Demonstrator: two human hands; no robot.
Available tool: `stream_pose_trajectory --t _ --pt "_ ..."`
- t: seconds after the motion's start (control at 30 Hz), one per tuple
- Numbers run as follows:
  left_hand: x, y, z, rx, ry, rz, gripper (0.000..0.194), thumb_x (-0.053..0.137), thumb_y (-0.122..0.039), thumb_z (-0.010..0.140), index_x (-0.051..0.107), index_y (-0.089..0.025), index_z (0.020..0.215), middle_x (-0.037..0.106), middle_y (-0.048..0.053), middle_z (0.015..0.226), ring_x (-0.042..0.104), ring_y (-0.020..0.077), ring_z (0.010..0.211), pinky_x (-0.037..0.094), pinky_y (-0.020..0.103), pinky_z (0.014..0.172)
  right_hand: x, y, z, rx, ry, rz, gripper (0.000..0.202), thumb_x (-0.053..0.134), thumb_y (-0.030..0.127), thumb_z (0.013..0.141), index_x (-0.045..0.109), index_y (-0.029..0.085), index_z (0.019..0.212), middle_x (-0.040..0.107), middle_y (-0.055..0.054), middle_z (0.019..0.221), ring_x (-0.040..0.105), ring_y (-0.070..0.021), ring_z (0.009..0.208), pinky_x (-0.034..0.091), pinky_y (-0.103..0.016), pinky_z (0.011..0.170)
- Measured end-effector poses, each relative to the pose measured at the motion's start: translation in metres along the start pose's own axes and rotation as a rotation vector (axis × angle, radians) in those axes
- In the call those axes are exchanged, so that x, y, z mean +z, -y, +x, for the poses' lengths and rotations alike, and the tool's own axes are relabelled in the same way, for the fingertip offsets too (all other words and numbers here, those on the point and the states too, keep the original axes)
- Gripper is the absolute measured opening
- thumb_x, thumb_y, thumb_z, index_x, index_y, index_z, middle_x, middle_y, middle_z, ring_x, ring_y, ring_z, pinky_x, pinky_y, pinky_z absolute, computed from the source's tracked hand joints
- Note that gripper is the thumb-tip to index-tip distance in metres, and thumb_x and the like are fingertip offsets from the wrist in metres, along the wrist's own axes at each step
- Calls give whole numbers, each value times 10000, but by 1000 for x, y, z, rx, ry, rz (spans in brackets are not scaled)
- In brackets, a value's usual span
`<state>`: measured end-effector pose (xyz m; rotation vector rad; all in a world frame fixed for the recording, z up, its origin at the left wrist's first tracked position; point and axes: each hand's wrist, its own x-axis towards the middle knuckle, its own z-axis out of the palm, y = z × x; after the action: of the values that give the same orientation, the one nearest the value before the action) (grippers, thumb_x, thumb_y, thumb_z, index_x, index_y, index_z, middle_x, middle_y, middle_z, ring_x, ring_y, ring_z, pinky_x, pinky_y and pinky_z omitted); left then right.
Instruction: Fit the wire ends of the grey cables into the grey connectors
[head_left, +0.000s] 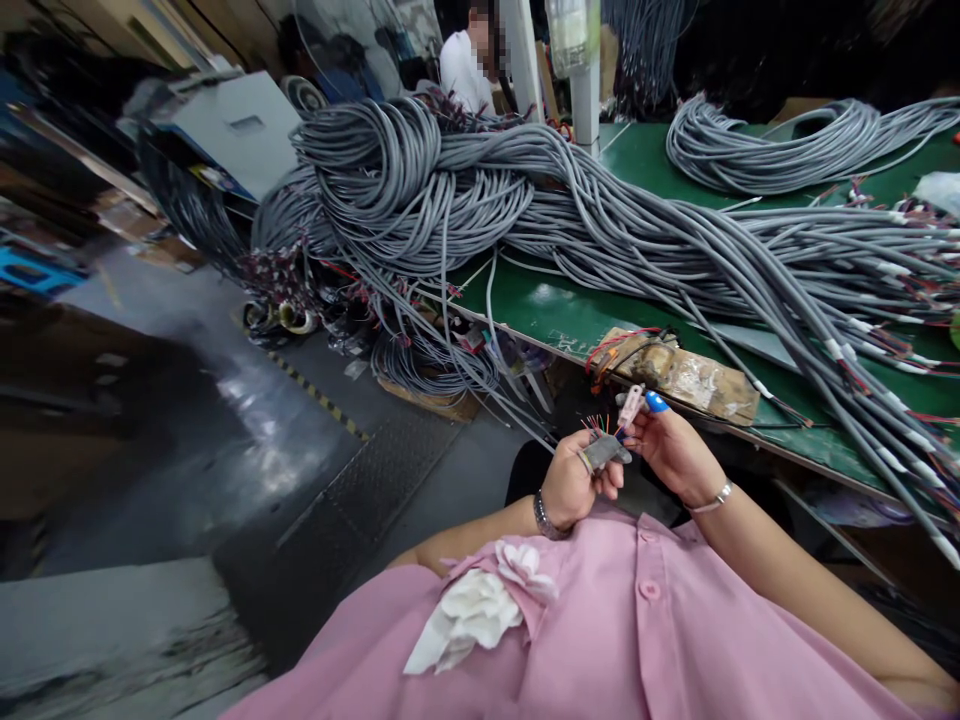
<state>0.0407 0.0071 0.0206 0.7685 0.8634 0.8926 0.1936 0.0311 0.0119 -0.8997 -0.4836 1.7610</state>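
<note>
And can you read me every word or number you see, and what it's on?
None that I can read.
Pale marks on the green table: too blurred to tell if they're writing.
Colourful patch on the grey box: too blurred.
Pale piece at the right hand: too small to tell.

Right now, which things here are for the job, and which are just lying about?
For the job:
pale pink connector, in the right hand
coloured wires, fanned at the left hand
probably gray cables on the green table

Probably just lying about:
blue plastic stool
crumpled white plastic
</note>
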Motion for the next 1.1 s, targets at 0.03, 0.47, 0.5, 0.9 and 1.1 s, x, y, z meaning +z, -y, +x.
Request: stream_pose_trajectory --t 0.03,0.47,0.5,0.9,1.1 --pt "1 0 1 7 -7 -7 308 619 -436 778 567 -140 712 590 -1 489 478 88 323 266 190 329 1 0 0 -5 9 1 305 625 487 807 677 187 827 648 -27 749 566 -125 639 470 -242 584" --pt "5 -1 3 -5 -4 -27 335 635 -458 744 575 -132 700 582 2 483 481 87 326 266 188 329 1 -10 8 -133 -14 -32 406 602 584 781 687 188 815 664 -42 734 569 -142 619 460 -261 564" --pt "6 0 3 -7 -4 -28 330 633 -455 747 574 -133 703 583 1 486 483 86 328 264 188 332 2 -10 9 -103 2 -22 426 599 602 772 687 189 817 669 -49 725 576 -152 614 466 -274 564" --pt "4 8 8 14 -35 -5 329 602 -450 775 571 -133 692 586 8 505 493 79 347 240 195 356 9 -9 13 -64 -1 103 404 655 596 727 674 202 814 675 -40 637 582 -167 522 475 -302 501" --pt "3 8 4 -11 -23 21 311 622 -442 754 560 -142 695 592 5 500 493 86 341 259 194 351 6 -9 10 -19 -1 162 417 625 620 737 657 211 812 691 -35 762 590 -148 593 478 -272 541"
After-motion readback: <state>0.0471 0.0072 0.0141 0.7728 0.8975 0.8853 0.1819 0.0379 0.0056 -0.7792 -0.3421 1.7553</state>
